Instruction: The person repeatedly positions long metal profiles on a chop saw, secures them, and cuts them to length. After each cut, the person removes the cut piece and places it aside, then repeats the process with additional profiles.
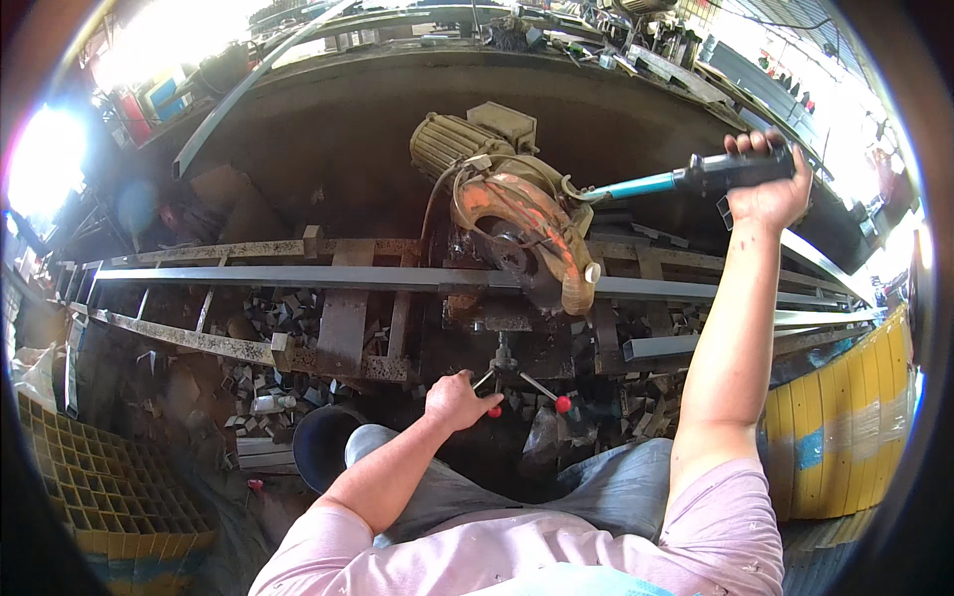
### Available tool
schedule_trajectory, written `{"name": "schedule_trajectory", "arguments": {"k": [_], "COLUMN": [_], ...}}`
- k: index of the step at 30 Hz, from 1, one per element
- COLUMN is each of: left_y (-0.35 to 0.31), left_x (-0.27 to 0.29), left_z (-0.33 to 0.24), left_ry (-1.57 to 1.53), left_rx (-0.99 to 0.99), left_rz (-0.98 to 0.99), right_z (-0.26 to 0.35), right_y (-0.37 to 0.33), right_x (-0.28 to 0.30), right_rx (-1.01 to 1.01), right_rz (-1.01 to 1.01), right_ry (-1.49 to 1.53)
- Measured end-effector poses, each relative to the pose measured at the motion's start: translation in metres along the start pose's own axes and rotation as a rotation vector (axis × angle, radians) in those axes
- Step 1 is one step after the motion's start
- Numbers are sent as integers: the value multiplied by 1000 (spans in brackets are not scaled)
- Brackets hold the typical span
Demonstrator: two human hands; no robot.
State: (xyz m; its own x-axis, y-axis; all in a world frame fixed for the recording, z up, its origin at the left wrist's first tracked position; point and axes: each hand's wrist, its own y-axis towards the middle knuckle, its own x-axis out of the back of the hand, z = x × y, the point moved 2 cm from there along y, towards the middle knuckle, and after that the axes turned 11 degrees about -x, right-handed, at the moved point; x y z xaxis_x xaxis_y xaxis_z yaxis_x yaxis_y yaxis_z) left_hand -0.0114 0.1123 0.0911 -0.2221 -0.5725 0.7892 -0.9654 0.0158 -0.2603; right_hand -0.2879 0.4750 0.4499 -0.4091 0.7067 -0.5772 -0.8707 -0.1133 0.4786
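Grey metal tube (348,276) lies lengthwise across the ladder-like support frame (199,251) and passes under the orange-guarded cutting saw (542,221); the frame presumably keeps its long ends level. The blade (512,256) stands over the tube's line, though contact between the two cannot be confirmed from this angle. The right hand (770,194) is wrapped round the black grip (720,173) at the end of the blue lever (636,187), arm extended; a hold so far from the saw head likely gives leverage and keeps the fingers away from the blade. The left hand (459,400) is low at the near side, fingers bent and thumb pointing toward one red knob of the spoked handle (504,365); whether it closes on the spoke cannot be told. That handle sits in front of the saw bed, apparently to work a clamp against the tube. Short offcuts (260,382) litter the area below the frame. Yellow stacked lengths (840,427) stand at the right, probably positioned there for easy reach.
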Motion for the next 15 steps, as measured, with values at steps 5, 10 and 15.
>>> {"name": "schedule_trajectory", "arguments": {"k": [5,10,15], "left_y": [-3,-5,-3], "left_x": [-5,-1,9], "left_z": [0,7,-3], "left_ry": [0,-39,-48], "left_rx": [25,19,0], "left_rz": [-6,-7,83], "right_z": [-28,-85,-147], "right_y": [71,115,201], "right_x": [-74,-188,-193], "right_rx": [11,-105,-50], "right_rz": [-150,-152,9], "right_ry": [-122,-263,-376]}}
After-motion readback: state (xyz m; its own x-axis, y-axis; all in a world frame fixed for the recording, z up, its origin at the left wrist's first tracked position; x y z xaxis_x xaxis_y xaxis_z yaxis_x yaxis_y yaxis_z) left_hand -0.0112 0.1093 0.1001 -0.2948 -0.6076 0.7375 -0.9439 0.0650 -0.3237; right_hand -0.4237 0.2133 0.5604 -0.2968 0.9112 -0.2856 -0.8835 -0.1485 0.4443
